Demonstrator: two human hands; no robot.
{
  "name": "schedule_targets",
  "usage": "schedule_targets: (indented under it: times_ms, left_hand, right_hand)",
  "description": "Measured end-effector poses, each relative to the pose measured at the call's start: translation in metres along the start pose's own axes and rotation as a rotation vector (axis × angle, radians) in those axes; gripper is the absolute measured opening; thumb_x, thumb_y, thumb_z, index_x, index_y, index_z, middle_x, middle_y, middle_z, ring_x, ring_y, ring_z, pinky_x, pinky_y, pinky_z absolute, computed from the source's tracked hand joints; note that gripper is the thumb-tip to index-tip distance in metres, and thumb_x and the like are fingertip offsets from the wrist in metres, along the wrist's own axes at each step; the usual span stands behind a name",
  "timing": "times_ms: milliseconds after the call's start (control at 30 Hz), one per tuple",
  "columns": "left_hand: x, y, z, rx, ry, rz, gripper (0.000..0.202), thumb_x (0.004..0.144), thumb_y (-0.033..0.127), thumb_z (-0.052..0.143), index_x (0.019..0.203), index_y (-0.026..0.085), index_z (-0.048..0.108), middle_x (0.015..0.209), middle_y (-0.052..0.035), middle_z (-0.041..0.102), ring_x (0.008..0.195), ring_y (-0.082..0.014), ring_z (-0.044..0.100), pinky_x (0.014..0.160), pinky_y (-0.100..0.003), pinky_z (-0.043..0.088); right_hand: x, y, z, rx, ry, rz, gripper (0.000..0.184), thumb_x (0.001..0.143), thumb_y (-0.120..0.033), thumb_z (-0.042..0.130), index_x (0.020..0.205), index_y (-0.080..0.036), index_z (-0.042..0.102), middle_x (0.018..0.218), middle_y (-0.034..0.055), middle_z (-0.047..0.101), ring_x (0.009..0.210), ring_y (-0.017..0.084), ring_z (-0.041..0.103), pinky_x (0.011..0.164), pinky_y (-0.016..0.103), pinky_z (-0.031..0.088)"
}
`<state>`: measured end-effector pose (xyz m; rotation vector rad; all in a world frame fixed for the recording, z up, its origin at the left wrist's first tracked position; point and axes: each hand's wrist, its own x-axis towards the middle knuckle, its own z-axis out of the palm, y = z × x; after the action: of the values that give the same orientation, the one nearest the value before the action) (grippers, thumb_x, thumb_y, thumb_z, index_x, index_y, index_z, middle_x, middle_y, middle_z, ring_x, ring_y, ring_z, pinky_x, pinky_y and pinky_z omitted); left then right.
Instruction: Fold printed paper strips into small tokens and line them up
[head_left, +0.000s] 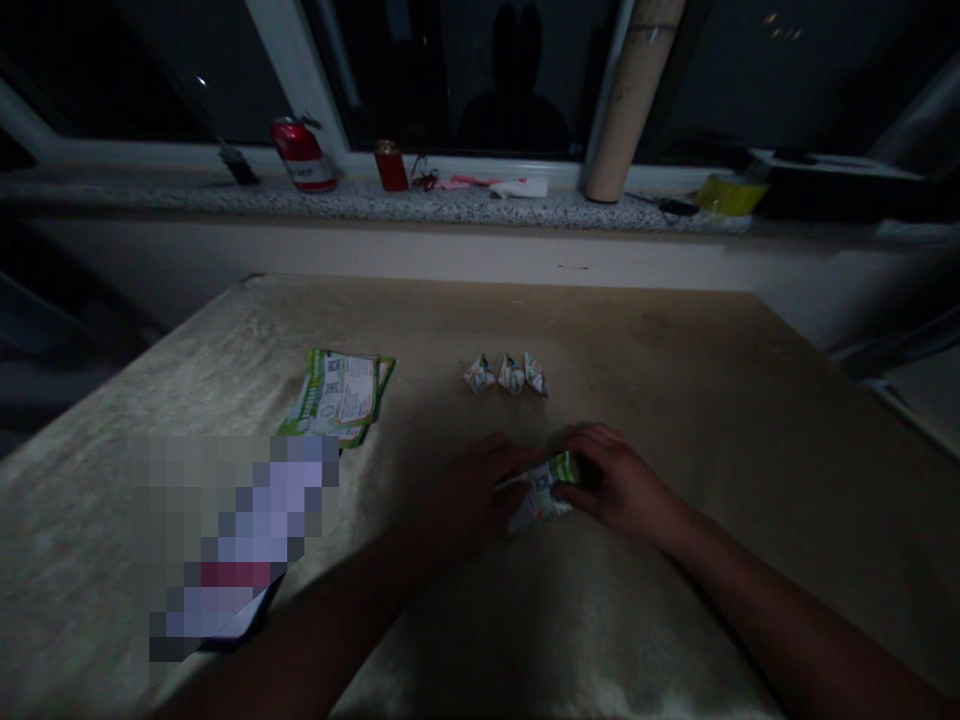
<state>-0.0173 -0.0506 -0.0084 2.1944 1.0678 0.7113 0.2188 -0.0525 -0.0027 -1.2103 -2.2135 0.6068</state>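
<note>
Low over the front middle of the table, a green-and-white printed packet is held between both my hands. My left hand pinches its left side, thumb on the near face. On its right end, the thumb and fingers of my right hand are closed. The packet looks creased or partly folded; my fingers hide its edges. Beyond my hands stand three small folded printed wrappers in a row: a left one, a middle one and a right one. Several flat green-and-white packets lie overlapping at the left.
A blurred-out device with a lit screen lies left of my left forearm. On the stone windowsill stand a red can, an orange-red jar, a cardboard tube and a yellow tape roll. The room is dim.
</note>
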Motion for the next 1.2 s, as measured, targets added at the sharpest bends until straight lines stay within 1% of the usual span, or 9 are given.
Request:
schedule_targets:
  times_ms: [67,133,400,567,667,800,900,1033,1200]
  left_hand:
    - [0.000,0.001,-0.002,-0.037,0.036,-0.022,0.024,0.090,0.018,0.058,0.112,0.020,0.068,0.097,-0.0037,0.066,0.088,-0.0168,0.063,0.082,-0.030,0.050]
    - [0.001,0.002,-0.004,-0.069,0.055,-0.053,0.023,0.090,0.020,0.057,0.109,0.019,0.069,0.095,-0.0039,0.069,0.085,-0.0163,0.064,0.079,-0.029,0.051]
    - [0.001,0.003,-0.001,-0.312,-0.001,-0.183,0.029,0.087,0.027,0.063,0.115,0.020,0.069,0.092,-0.0038,0.075,0.079,-0.0163,0.069,0.069,-0.027,0.054]
    - [0.001,0.003,-0.004,-0.517,0.209,-0.235,0.025,0.084,0.025,0.066,0.109,0.019,0.068,0.089,-0.0030,0.075,0.078,-0.0155,0.071,0.069,-0.025,0.057]
    - [0.003,0.001,-0.007,-0.643,0.331,-0.282,0.016,0.084,0.026,0.068,0.098,0.018,0.069,0.088,-0.0029,0.075,0.079,-0.0158,0.072,0.068,-0.025,0.059]
    - [0.003,0.001,-0.008,-0.734,0.370,-0.296,0.012,0.083,0.025,0.070,0.092,0.018,0.070,0.084,-0.0019,0.076,0.077,-0.0151,0.073,0.068,-0.024,0.060]
    - [-0.001,0.003,-0.008,-0.717,0.302,-0.210,0.013,0.085,0.021,0.066,0.096,0.019,0.073,0.088,-0.0028,0.078,0.078,-0.0149,0.074,0.069,-0.024,0.060]
    - [-0.005,0.006,-0.010,-0.534,0.201,0.061,0.023,0.087,0.013,0.060,0.102,0.022,0.076,0.095,-0.0044,0.079,0.084,-0.0151,0.074,0.076,-0.026,0.060]
    - [-0.004,0.004,-0.011,-0.401,0.151,0.248,0.024,0.091,0.021,0.062,0.112,0.024,0.073,0.107,-0.0075,0.076,0.094,-0.0186,0.074,0.080,-0.029,0.059]
  right_hand:
    - [-0.001,0.003,0.003,0.154,0.040,0.052,0.014,0.085,-0.021,0.071,0.097,-0.020,0.064,0.088,0.0043,0.069,0.083,0.019,0.065,0.077,0.035,0.053]
    - [-0.001,0.005,0.006,0.345,0.094,0.115,0.013,0.087,-0.024,0.070,0.098,-0.021,0.064,0.079,0.0016,0.069,0.071,0.015,0.065,0.066,0.028,0.054]
    - [0.002,0.001,0.010,0.808,0.278,0.225,0.022,0.077,-0.030,0.082,0.089,-0.020,0.067,0.074,0.0015,0.073,0.064,0.013,0.069,0.058,0.021,0.057]
    - [-0.001,0.002,0.004,0.634,0.400,0.132,0.010,0.092,-0.028,0.066,0.096,-0.023,0.073,0.075,0.0014,0.075,0.063,0.012,0.069,0.057,0.020,0.056]
    - [-0.003,0.001,0.002,0.443,0.349,-0.051,0.022,0.097,-0.018,0.056,0.109,-0.024,0.073,0.086,0.0033,0.077,0.076,0.014,0.073,0.068,0.024,0.059]
    - [-0.003,-0.004,0.003,0.230,0.273,-0.266,0.032,0.091,-0.011,0.063,0.120,-0.024,0.070,0.111,0.0081,0.074,0.100,0.018,0.072,0.084,0.027,0.059]
    - [-0.002,-0.006,0.002,0.219,0.261,-0.333,0.034,0.091,-0.011,0.062,0.122,-0.023,0.069,0.107,0.0089,0.074,0.095,0.017,0.072,0.079,0.025,0.060]
    - [-0.003,-0.006,0.001,0.308,0.282,-0.348,0.030,0.093,-0.012,0.060,0.119,-0.023,0.072,0.106,0.0096,0.074,0.094,0.018,0.074,0.076,0.026,0.061]
    - [-0.004,-0.010,0.002,0.387,0.297,-0.340,0.025,0.089,-0.016,0.068,0.112,-0.025,0.076,0.102,0.0089,0.077,0.090,0.020,0.075,0.073,0.026,0.062]
